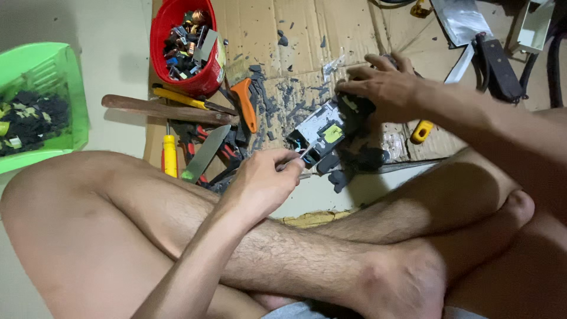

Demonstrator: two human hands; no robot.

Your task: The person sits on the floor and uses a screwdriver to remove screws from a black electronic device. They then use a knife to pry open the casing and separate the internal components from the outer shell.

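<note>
Left hand (263,180) grips a thin metal tool, tip worked into a small black device (328,133) lying on the cardboard sheet (295,35); right hand (384,85) presses down, closed over its far end. Prying step, judged; next calls for steady leverage. Brittle grey plastic shards (277,100) around; red tub (189,44) of parts beyond.

Dim, warm light — soft shadows, slight blur.

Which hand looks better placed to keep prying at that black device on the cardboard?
Left, probably. The left hand holds a thin metal tool with its tip at the black device, while the right hand rests on top, steadying it.
</note>
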